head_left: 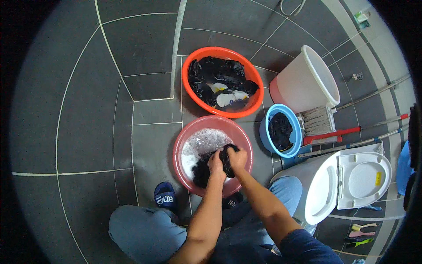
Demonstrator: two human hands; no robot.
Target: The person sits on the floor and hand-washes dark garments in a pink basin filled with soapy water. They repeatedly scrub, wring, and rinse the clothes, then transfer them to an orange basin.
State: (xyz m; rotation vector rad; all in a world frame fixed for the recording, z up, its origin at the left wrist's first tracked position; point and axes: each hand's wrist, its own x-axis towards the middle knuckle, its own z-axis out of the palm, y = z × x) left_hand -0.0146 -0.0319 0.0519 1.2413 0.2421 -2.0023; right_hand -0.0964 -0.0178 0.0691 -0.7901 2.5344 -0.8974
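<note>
A pink basin [179, 174] of sudsy water stands on the floor in front of me. Inside it lies a wet black garment [202, 171], partly sunk in white foam; what kind of garment it is I cannot make out. My left hand [216, 163] is closed on one bunch of the cloth. Close beside it, my right hand [238, 159] grips another bunch, fingers wrapped round it. Both hands are over the right half of the basin, almost touching. Some of the fingertips are hidden by the dark cloth.
Beyond the basin sits an orange tub [259, 99] with black and white clothes in water. A small blue basin [263, 136] holds black cloth at the right. Further right are a tall white bucket [292, 83], a broom [316, 121], a toilet [314, 193] and several brushes [362, 233].
</note>
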